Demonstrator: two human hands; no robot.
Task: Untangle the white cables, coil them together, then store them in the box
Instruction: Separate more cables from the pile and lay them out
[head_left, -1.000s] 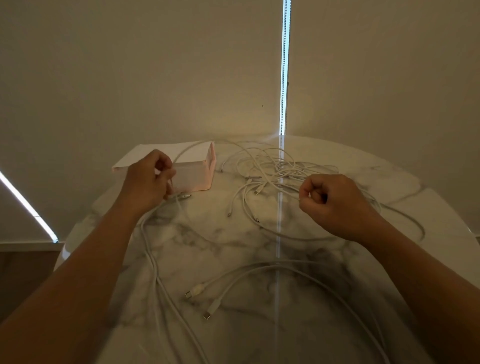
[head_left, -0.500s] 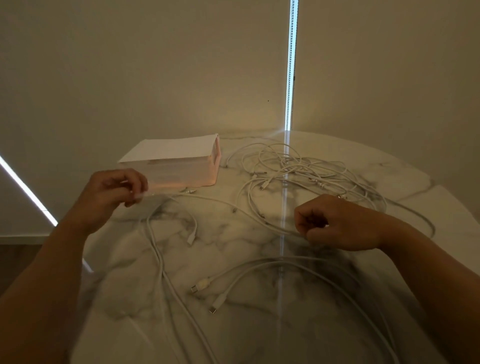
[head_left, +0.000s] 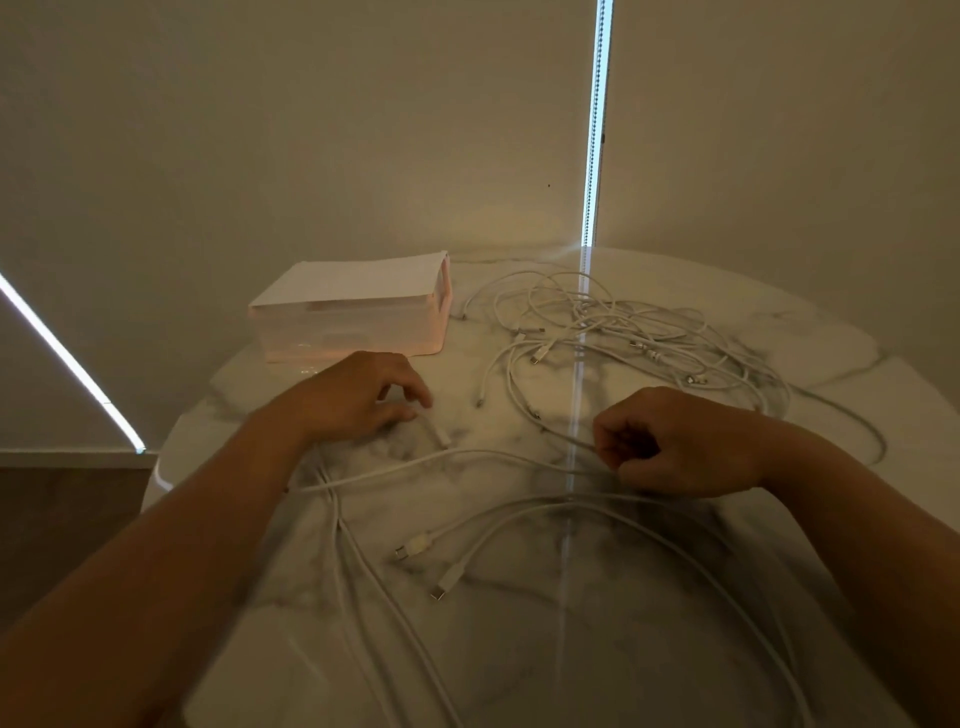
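White cables, too tangled to count, lay right of one box; the right hand pinched one, and the left hand rested loosely open.

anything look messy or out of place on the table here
The white cables lie in a tangled heap right of the box, with loose strands sprawled across the table. Nothing looks damaged or spilled.

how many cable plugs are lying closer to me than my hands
2: the upper plug lies centre, the lower plug just below-right of it. Others may be hidden.
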